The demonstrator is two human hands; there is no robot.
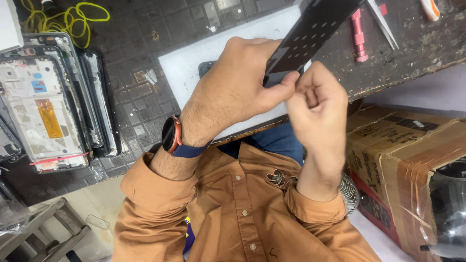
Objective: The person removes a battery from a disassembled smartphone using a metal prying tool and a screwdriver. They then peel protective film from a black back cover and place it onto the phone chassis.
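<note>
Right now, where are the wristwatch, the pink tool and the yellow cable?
wristwatch [170, 135], head view, on its dark round face.
pink tool [359, 36], head view, on the middle of its shaft.
yellow cable [73, 17], head view, on a loop of the coil.

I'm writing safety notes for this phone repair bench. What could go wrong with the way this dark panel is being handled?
1. The dark panel is raised off the white mat, pinched only at its lower end by the left hand and right hand; it may slip or flex.
2. The stacked phone frames near the bench edge could get knocked off.
</note>
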